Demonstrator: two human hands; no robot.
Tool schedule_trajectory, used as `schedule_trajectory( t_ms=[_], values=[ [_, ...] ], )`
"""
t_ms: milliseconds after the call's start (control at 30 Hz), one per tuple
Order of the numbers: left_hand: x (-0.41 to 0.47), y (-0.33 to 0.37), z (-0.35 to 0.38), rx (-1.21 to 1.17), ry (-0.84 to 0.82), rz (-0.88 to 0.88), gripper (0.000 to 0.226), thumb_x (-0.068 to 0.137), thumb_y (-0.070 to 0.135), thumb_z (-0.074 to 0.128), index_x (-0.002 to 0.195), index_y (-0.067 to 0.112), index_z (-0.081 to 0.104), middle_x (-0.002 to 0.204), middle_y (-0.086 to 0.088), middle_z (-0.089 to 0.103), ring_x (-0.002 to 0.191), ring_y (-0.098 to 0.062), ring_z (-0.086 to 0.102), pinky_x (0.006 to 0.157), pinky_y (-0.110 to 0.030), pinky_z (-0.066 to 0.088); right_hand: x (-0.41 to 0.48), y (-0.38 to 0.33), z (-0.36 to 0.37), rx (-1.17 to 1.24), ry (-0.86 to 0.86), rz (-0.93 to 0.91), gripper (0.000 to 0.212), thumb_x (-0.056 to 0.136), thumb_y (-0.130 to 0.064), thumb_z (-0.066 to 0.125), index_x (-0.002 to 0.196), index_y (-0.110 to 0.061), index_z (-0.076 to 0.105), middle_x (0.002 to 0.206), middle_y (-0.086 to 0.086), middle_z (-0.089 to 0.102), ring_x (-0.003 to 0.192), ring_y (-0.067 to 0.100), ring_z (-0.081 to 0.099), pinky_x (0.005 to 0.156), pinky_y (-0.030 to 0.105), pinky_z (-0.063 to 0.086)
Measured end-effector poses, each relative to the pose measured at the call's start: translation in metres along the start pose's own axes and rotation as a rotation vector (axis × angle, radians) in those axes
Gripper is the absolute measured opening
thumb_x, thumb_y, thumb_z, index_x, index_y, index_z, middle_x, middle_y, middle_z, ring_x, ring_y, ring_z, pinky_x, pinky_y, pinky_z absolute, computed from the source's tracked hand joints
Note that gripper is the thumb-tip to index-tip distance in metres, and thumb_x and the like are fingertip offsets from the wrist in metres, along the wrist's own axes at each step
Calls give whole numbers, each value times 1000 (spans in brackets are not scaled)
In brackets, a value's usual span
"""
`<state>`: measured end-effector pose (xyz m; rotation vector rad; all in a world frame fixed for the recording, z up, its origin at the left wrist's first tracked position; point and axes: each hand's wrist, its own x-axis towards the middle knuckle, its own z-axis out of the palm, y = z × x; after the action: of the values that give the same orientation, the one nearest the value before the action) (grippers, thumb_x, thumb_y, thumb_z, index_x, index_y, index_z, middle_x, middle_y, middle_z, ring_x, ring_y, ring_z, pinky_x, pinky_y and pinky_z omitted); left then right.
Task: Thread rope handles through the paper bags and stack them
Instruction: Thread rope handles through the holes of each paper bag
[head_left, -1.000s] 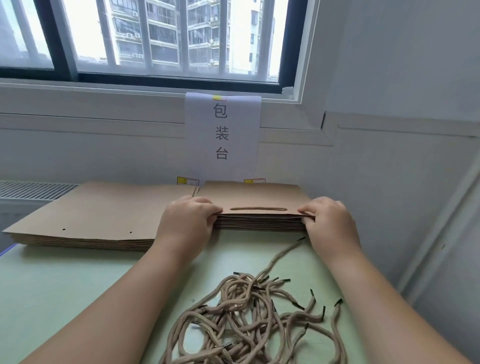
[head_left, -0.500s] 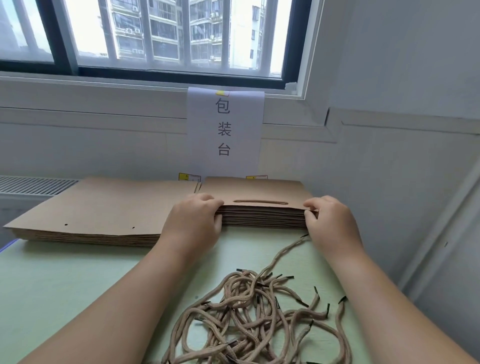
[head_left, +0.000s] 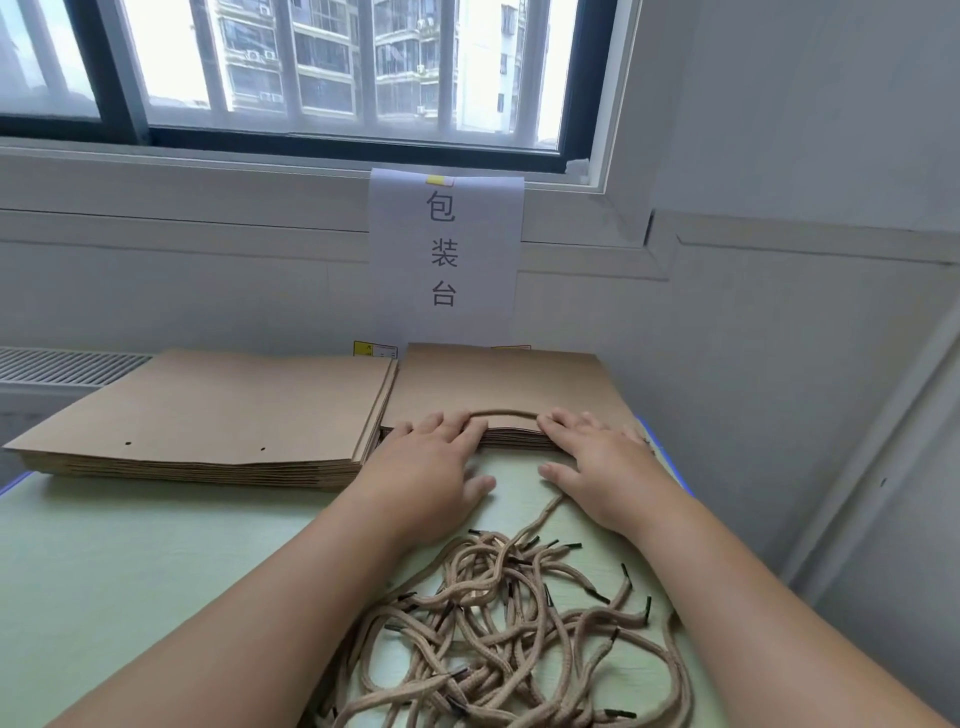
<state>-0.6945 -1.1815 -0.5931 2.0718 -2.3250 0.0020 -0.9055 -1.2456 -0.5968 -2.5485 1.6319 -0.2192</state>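
Two stacks of flat brown paper bags lie at the table's far edge. The right stack (head_left: 498, 379) carries a bag on top with a tan rope handle (head_left: 504, 414) threaded across its near edge. My left hand (head_left: 431, 457) and my right hand (head_left: 592, 457) lie flat on that stack's near edge, fingers straight, on either side of the handle. The left stack (head_left: 218, 410) shows two small punched holes and no rope. A tangled pile of tan ropes with black tips (head_left: 509, 634) lies on the green table in front of me.
The green table (head_left: 130, 571) has a blue edge trim on the right side. A white paper sign with black characters (head_left: 445, 254) hangs on the wall behind the stacks. A radiator grille (head_left: 62, 366) sits at far left. The wall stands close on the right.
Both hands have let go of the right stack's corners and moved inward, now lying flat with straight fingers beside the rope handle. The view has tilted slightly downward.
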Motion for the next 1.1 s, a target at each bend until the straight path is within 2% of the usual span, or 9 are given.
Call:
schedule_trajectory(
  t_ms=[300,500,767,900,967,1033,1100],
  values=[
    [0,-2,2,-9,-54,-3,70,108,56,26,165,31,-5,173,5,-6,160,-19,-2,129,-44,3,0,-3,1,-19,-30,13,62,104,-50,43,160,-41,18,168,-17,13,156,12,8,124,49,7],
    [0,-2,3,-30,-62,-8,69,108,54,25,165,31,-5,173,5,-7,160,-18,-4,130,-45,1,1,-6,-3,-21,-50,31,60,105,-48,43,159,-40,21,168,-18,14,156,14,11,124,49,11],
    [-1,-3,8,-49,57,-1,66,109,50,28,165,31,-1,174,5,-2,160,-19,0,129,-44,4,2,-11,-5,32,112,23,53,103,-46,48,154,-38,36,164,-12,30,153,15,23,121,44,20],
    [-4,-4,1,-63,203,21,65,106,37,40,164,31,12,173,3,12,158,-21,12,128,-43,12,-4,-16,-13,52,183,-9,53,101,-45,54,151,-36,41,164,-7,32,151,14,26,120,41,21],
    [-9,-3,-10,-85,293,49,60,104,35,44,161,33,24,168,4,26,153,-20,25,124,-39,21,-8,-20,-21,71,220,-32,52,100,-42,57,149,-35,45,162,-6,35,149,15,30,119,40,23],
    [-18,-3,-26,-91,378,62,50,103,36,47,153,33,42,155,9,46,138,-17,44,111,-35,34,-14,-27,-28,106,263,-71,47,99,-39,59,145,-32,52,153,-7,47,141,17,43,113,38,34],
    [-29,-9,-41,-119,405,14,42,102,40,49,144,35,53,142,14,58,126,-16,55,100,-33,42,-21,-36,-36,140,272,-79,40,99,-37,59,138,-30,59,134,-9,61,122,17,57,99,36,45]
  ],
)
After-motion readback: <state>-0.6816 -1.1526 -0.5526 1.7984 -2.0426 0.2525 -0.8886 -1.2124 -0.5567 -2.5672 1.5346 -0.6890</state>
